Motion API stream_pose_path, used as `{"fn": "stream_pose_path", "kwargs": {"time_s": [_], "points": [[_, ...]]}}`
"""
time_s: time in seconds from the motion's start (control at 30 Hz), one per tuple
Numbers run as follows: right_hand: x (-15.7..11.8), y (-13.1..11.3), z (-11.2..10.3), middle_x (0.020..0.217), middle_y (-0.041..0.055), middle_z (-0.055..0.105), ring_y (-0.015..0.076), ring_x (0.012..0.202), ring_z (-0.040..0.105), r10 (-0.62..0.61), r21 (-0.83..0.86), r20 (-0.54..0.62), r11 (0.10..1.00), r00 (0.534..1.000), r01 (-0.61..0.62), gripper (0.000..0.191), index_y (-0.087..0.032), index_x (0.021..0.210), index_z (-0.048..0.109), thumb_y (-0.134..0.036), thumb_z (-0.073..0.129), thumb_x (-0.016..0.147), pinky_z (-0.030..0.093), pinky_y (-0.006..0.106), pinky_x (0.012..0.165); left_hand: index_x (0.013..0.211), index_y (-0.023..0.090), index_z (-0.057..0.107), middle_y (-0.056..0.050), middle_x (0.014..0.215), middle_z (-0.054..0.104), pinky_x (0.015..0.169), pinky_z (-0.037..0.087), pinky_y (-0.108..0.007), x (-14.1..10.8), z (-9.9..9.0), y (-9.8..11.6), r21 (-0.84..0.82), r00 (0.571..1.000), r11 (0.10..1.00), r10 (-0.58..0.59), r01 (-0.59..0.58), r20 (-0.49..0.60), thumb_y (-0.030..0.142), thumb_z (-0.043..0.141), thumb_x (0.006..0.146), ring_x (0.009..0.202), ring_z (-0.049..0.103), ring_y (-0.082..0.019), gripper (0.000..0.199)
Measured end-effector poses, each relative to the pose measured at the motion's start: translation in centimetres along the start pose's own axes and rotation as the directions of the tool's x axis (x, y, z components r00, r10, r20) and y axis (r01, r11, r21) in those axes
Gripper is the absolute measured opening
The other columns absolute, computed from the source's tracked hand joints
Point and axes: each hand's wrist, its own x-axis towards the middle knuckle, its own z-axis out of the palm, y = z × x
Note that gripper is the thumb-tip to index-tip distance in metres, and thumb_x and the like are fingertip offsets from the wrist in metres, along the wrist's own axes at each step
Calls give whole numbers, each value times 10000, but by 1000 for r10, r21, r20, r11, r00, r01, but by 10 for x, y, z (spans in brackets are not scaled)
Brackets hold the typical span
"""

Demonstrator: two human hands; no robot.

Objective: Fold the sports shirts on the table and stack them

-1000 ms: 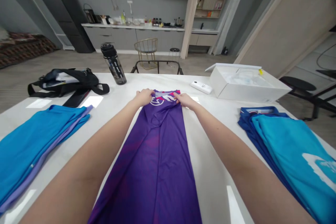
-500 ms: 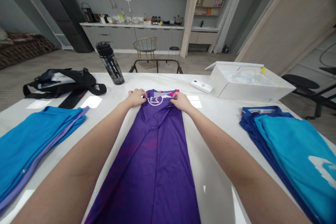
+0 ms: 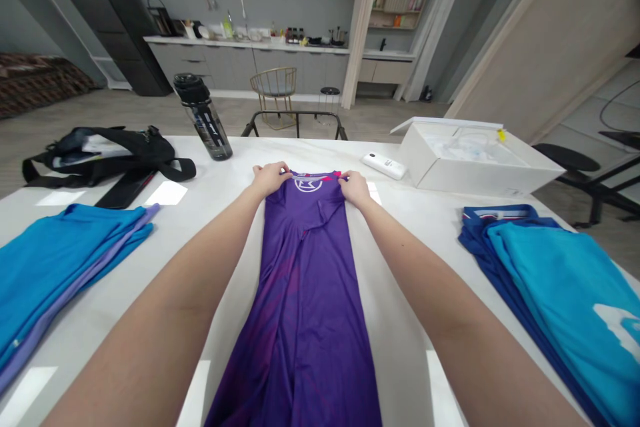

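Observation:
A purple shirt (image 3: 320, 280) lies lengthwise on the white table, its collar end away from me and its lower end running out of view at the bottom. A white circular logo sits just below the neckline, and reddish-pink shows at the collar. My left hand (image 3: 271, 179) pinches the shirt's far left corner beside the neck. At the far right corner my right hand (image 3: 355, 188) pinches the fabric in the same way. Creases run down the middle of the cloth, and a folded flap lies below the logo on the right.
Folded blue and lilac clothes (image 3: 75, 260) lie at left, navy and turquoise ones (image 3: 560, 293) at right. Behind stand a black bag (image 3: 110, 153), a dark phone (image 3: 125, 188), a bottle (image 3: 204, 119), a white handheld device (image 3: 384, 165) and an open white box (image 3: 475, 170) on the table (image 3: 405, 240).
Both hands have moved slightly right and farther apart with the shirt's collar end. The neckline is now pulled flatter and wider, and the shirt's lower left side has shifted right.

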Motion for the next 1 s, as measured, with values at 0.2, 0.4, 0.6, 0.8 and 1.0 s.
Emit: {"fn": "stream_pose_path", "kwargs": {"time_s": [0.2,0.4,0.6,0.8,1.0], "points": [[-22,5,-5,1182,151,702,327,1079,672,7,-138,64,990,998,2,695,-212,1324,506,-607,712,791,515,402,866,1180,288,658,-82,1155,719,1074,272,-535,-14,3,-22,74,1000,997,30,-30,2,360,525,875,1220,548,-315,341],[-51,2,-7,1131,122,715,315,998,684,-37,-184,92,981,995,53,618,-231,1366,510,-427,691,809,519,406,838,1326,235,591,-128,1365,583,1144,253,-533,-53,4,-10,158,949,966,237,-207,-207,247,428,952,1279,514,-291,408],[-43,19,-9,998,45,709,194,940,659,-277,-73,243,950,930,302,322,-213,963,756,-70,512,811,484,272,879,1302,200,631,-97,1300,648,1056,447,-356,-82,9,13,103,879,874,477,-474,0,293,357,1028,1181,612,-221,399],[-55,42,-23,1109,95,609,201,1028,625,-328,-121,94,933,940,338,349,-206,904,769,-42,464,860,468,292,958,1364,196,606,-95,1457,578,1173,356,-456,-99,8,7,113,901,894,431,-433,46,370,359,1044,1328,543,-252,440],[-100,16,-22,1382,88,589,281,1243,523,-513,-138,114,840,851,525,385,-298,1354,615,-394,490,1002,419,451,1020,1380,195,598,-96,1458,582,1198,325,-431,-138,10,31,85,868,864,493,-496,51,365,363,1045,1355,521,-225,443]]}}
